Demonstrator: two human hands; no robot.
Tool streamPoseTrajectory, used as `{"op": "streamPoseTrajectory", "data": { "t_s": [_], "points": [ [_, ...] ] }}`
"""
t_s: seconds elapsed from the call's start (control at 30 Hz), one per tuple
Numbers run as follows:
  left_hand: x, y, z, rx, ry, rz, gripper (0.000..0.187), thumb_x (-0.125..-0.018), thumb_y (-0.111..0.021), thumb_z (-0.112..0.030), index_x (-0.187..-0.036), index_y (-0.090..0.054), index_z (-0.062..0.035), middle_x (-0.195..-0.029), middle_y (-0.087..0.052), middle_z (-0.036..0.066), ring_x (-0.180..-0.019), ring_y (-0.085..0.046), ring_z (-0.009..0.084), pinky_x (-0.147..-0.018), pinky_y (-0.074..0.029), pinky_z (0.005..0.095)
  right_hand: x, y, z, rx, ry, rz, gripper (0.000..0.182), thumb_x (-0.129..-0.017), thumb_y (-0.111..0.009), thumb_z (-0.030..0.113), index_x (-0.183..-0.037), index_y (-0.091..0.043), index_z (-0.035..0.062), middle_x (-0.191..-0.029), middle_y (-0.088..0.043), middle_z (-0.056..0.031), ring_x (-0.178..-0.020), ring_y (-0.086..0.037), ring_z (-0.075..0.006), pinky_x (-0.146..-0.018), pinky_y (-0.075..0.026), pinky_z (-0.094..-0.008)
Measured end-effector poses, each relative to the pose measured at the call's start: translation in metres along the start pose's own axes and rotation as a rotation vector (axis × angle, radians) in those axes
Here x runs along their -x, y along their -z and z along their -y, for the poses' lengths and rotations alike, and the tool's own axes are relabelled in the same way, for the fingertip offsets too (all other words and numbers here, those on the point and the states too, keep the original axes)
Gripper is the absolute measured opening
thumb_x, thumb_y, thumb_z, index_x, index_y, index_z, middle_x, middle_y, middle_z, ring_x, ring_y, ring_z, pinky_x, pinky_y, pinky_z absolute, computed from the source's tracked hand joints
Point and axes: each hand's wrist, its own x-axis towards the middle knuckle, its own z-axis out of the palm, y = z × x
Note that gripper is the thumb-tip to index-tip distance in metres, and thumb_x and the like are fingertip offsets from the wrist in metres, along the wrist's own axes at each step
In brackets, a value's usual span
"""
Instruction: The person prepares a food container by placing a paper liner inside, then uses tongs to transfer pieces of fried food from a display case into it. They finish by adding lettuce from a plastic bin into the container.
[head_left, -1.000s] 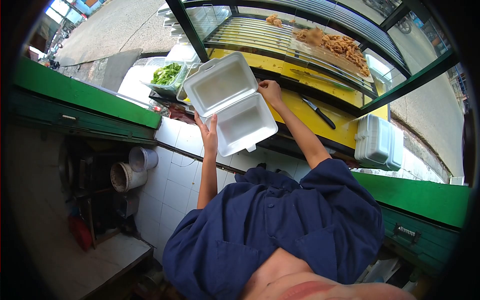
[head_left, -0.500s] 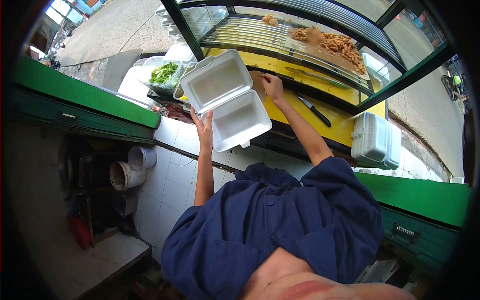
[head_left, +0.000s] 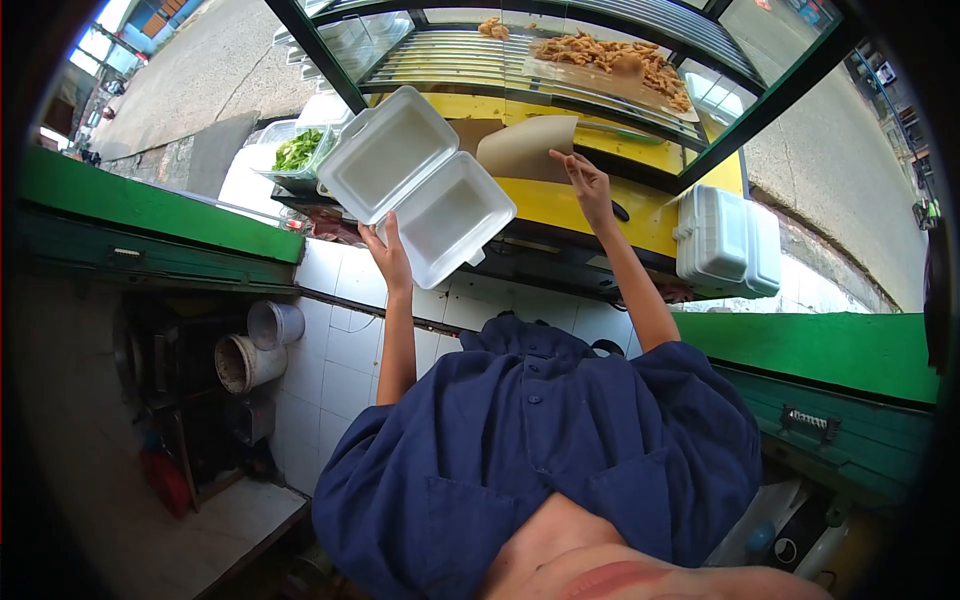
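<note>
1. Nearest to me: my blue shirt (head_left: 540, 450) fills the lower middle of the view, both forearms rising from it toward the counter.
2. My left hand (head_left: 388, 255) is closed under the near edge of an open white foam clamshell box (head_left: 415, 185), fingers gripping it. The box is empty, held tilted above the tiled wall, lid hinged up to the left.
3. My right hand (head_left: 590, 185) pinches the edge of a brown paper sheet (head_left: 525, 150) between the fingertips. The sheet curls in the air just right of the box, over the yellow counter (head_left: 560, 205).
4. Right of that hand: a stack of closed foam boxes (head_left: 728, 240) on the counter's end.
5. Left, behind the box: a clear tub of green leaves (head_left: 297, 152).
6. Farthest: fried food (head_left: 610, 55) on a rack inside the glass case.
</note>
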Motion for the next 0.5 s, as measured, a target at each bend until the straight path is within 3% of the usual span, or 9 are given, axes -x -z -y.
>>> {"op": "streamPoseTrajectory", "data": {
  "t_s": [0.07, 0.17, 0.27, 0.4, 0.5],
  "points": [
    [0.01, -0.009, -0.009, 0.011, -0.036, 0.002, 0.043, -0.095, -0.055, -0.022, -0.128, -0.044, 0.003, -0.122, -0.051, 0.012, -0.112, -0.048, 0.0193, -0.099, -0.033, 0.0301, 0.012, 0.009, -0.003, -0.055, 0.074, -0.068, 0.024, -0.091, -0.06, 0.008, -0.114, -0.065, 0.001, -0.094, -0.06, 0.0002, -0.076, -0.052, -0.0046, -0.068, -0.041, -0.0173],
    [0.026, -0.024, -0.003, 0.043, 0.017, 0.077, 0.038, -0.096, -0.054, -0.024, -0.121, -0.051, 0.0039, -0.115, -0.056, 0.011, -0.106, -0.05, 0.0175, -0.096, -0.036, 0.0287, 0.032, 0.029, -0.023, -0.009, -0.034, -0.209, 0.024, -0.091, -0.059, 0.006, -0.113, -0.066, 0.0032, -0.089, -0.056, 0.0024, -0.068, -0.045, -0.0034, -0.061, -0.036, -0.0156],
    [0.038, -0.041, 0.007, 0.105, 0.107, 0.199, 0.036, -0.095, -0.056, -0.022, -0.119, -0.053, 0.0044, -0.111, -0.059, 0.009, -0.102, -0.052, 0.0153, -0.093, -0.038, 0.0266, 0.053, 0.068, -0.038, 0.063, -0.055, -0.272, 0.025, -0.09, -0.059, 0.003, -0.113, -0.067, 0.005, -0.087, -0.055, 0.004, -0.067, -0.045, -0.0029, -0.061, -0.037, -0.0152],
    [0.039, -0.067, 0.023, 0.149, 0.23, 0.433, 0.033, -0.093, -0.057, -0.019, -0.117, -0.055, 0.0032, -0.11, -0.06, 0.007, -0.102, -0.053, 0.013, -0.092, -0.039, 0.0258, 0.07, 0.103, 0.02, 0.14, 0.039, -0.457, 0.032, -0.09, -0.058, 0.002, -0.121, -0.062, 0.0064, -0.094, -0.059, 0.0033, -0.083, -0.052, -0.0028, -0.074, -0.041, -0.0152],
    [0.03, -0.09, 0.046, 0.174, 0.344, 0.592, 0.031, -0.092, -0.058, -0.019, -0.117, -0.056, -0.001, -0.111, -0.061, 0.004, -0.104, -0.053, 0.0117, -0.093, -0.038, 0.0262, 0.081, 0.112, 0.052, -0.123, -0.018, -0.523, 0.035, -0.089, -0.06, 0.002, -0.124, -0.059, 0.004, -0.106, -0.06, 0.0009, -0.096, -0.053, -0.0043, -0.083, -0.042, -0.0166]
  ]
}}
